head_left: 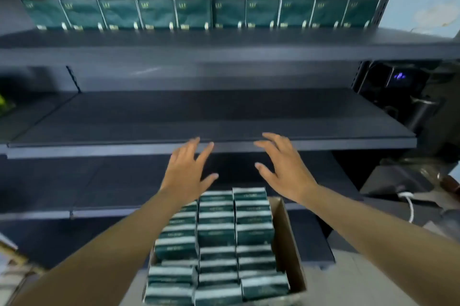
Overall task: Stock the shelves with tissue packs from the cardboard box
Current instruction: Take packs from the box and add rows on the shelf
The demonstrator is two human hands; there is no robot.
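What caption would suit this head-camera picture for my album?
Both open hands, left and right, hover above a cardboard box of tissue packs, facing a bare middle shelf.

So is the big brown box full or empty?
Nearly full. The cardboard box is open on top, with three rows of green tissue packs packed tightly inside, up to its rim.

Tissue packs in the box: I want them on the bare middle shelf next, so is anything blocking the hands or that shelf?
Nothing visible. Both hands, left and right, hover open above the uncovered tissue packs; the middle shelf shows bare.
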